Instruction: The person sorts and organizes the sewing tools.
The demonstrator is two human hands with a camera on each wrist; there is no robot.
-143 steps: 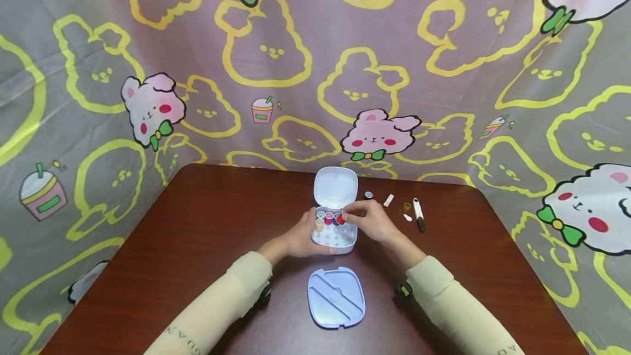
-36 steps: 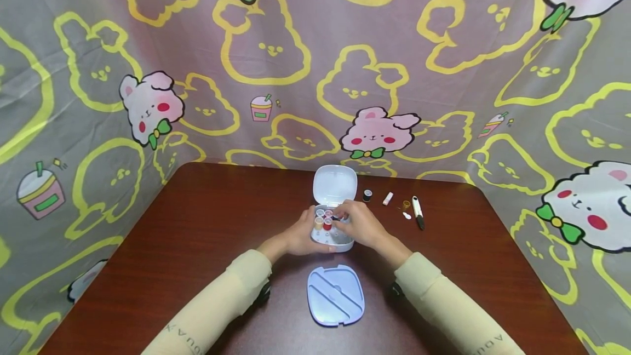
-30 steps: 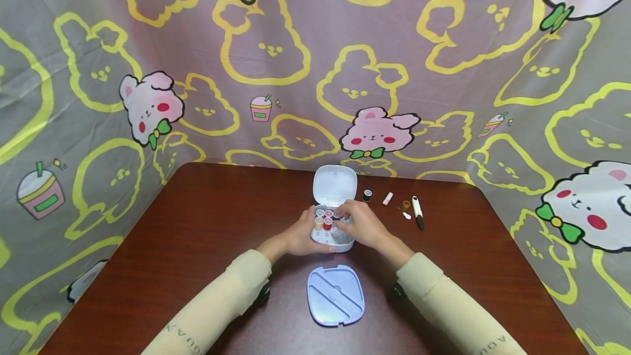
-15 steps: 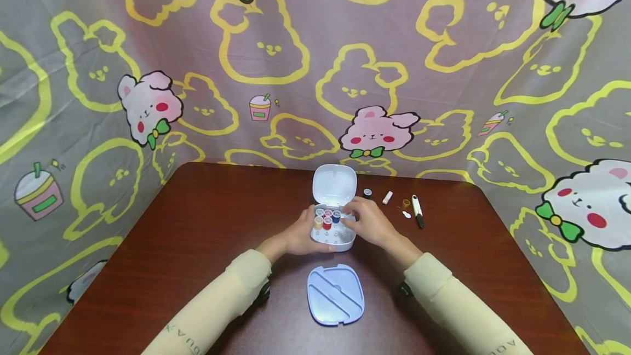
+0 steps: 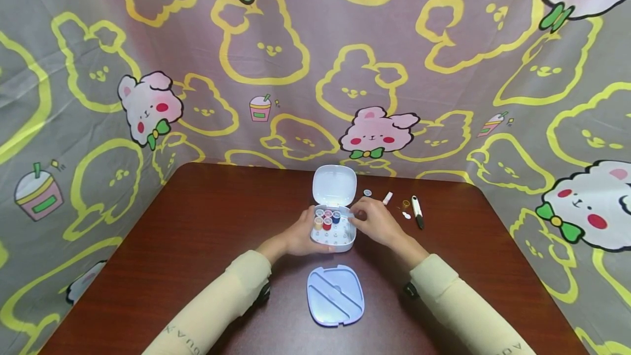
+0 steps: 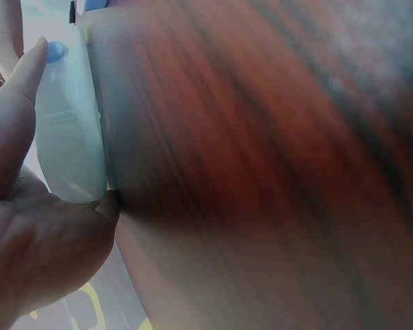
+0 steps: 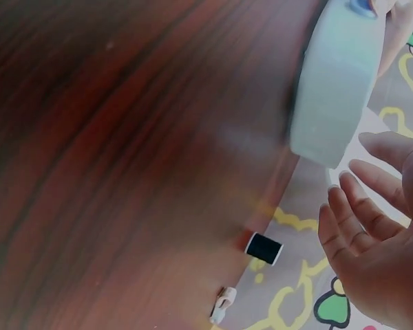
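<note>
My left hand [image 5: 297,237] grips the left side of a small white sewing box [image 5: 329,246], its thumb along the front. Several thread spools stand on pegs inside: a cream spool [image 5: 318,224], a red spool [image 5: 327,224], a dark blue spool [image 5: 336,217], and others behind them. My right hand [image 5: 376,222] hovers by the box's right rim. In the right wrist view, this right hand [image 7: 375,240] has loosely spread fingers and nothing in them. The left wrist view has the left hand [image 6: 41,247] around the box's side wall [image 6: 72,130].
The box's raised lid [image 5: 335,185] leans back. A lilac tray insert [image 5: 336,296] lies in front. To the right are a black thread spool [image 7: 265,248], a small white piece [image 5: 388,198], a gold ring-like item [image 5: 406,203] and a white-and-black tool [image 5: 417,212].
The red spool, earlier in my right fingers, now stands in the front row. My right hand has since left the dark blue spool and drawn right. My left hand stays on the box.
</note>
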